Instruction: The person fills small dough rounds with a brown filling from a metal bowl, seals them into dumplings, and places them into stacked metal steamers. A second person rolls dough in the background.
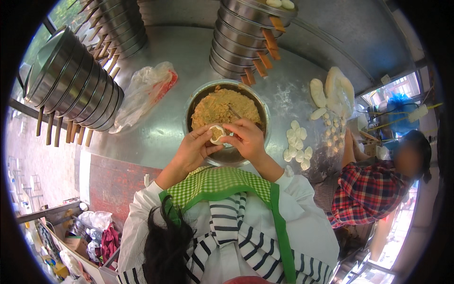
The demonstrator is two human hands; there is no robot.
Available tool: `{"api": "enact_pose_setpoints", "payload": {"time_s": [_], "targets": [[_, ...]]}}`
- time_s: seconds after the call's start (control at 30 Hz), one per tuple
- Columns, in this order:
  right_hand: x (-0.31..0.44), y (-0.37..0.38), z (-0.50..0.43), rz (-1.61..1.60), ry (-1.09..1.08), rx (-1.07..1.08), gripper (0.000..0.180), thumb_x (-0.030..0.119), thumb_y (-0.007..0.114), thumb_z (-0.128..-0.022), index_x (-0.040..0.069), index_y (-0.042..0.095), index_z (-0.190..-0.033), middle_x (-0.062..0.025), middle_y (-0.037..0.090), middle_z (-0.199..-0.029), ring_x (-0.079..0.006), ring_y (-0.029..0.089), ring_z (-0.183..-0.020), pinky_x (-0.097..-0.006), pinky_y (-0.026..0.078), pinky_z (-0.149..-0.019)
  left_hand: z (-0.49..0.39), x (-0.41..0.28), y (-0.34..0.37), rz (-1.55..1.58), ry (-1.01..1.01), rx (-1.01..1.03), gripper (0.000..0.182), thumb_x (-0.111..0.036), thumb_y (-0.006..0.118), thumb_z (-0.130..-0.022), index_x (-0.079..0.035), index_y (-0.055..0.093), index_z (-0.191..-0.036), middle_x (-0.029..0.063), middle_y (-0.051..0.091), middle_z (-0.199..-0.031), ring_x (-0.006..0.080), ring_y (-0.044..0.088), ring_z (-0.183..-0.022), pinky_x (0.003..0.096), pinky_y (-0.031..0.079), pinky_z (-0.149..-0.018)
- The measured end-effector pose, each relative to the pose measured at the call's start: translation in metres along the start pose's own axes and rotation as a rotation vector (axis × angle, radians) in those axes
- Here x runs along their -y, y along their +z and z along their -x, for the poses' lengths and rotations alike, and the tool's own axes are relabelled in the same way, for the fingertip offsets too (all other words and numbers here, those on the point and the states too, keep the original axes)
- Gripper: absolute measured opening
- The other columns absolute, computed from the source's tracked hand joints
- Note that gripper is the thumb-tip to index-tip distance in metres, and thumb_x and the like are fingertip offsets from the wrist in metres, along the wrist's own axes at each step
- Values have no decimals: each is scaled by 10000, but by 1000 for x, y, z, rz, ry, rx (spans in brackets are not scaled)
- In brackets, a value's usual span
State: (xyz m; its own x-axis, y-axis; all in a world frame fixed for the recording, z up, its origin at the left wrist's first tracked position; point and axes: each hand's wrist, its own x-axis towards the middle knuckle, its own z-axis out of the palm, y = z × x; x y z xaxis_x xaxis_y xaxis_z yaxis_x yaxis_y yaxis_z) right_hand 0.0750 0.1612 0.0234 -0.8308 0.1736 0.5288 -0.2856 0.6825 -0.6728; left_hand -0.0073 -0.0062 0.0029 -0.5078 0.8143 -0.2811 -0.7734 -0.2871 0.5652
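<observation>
Above the near rim of a steel bowl (266, 106), my left hand (193, 147) cradles a dough wrapper (216, 135) whose middle is filled with tan filling. The thumb and fingers of my right hand (246, 138) pinch the wrapper's right edge. The wrapper stands partly open as a round cup, so the filling shows. Behind my hands, the bowl holds a large mound of minced filling (223, 103). A thin metal utensil handle (234, 112) sticks up out of the mound.
Flattened dough rounds (296, 138), small dough pieces (333, 129) and a larger dough mass (338, 88) lie to the right. Stacked steel steamer trays (237, 39) stand behind the bowl, with another stack (74, 85) at left beside a plastic bag (145, 92). A co-worker (369, 191) is at right.
</observation>
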Motion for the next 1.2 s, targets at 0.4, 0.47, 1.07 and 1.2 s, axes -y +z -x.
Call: {"api": "enact_pose_setpoints", "payload": {"time_s": [0.4,0.47,1.07,1.2], "targets": [[-8,4,1,113,-193,-43,188,116,741,-677,48,646,-825,-66,587,-758,-236,574,-620,-321,456,-530,1,4,10,-492,151,-128,306,-65,547,-908,4,558,-1205,85,600,-1087,122,605,-908,256,564,-769],[-9,5,1,83,-239,-64,184,119,744,-676,48,651,-818,-66,588,-757,-233,576,-620,-320,457,-530,0,3,9,-478,140,-107,314,-80,529,-920,-2,545,-1224,91,597,-1093,133,598,-938,272,551,-794],[0,5,-4,132,-472,62,251,107,732,-671,17,639,-886,-61,574,-760,-229,572,-629,-314,458,-531,4,-3,8,-619,158,-155,300,-77,531,-900,-20,597,-1186,26,644,-946,65,574,-783,215,491,-690],[-1,7,-6,71,-327,20,207,82,728,-676,25,637,-853,-62,581,-764,-230,571,-621,-316,454,-525,9,-10,10,-891,137,-177,308,-58,517,-887,-17,602,-1181,32,646,-931,73,582,-767,224,497,-685]]}}
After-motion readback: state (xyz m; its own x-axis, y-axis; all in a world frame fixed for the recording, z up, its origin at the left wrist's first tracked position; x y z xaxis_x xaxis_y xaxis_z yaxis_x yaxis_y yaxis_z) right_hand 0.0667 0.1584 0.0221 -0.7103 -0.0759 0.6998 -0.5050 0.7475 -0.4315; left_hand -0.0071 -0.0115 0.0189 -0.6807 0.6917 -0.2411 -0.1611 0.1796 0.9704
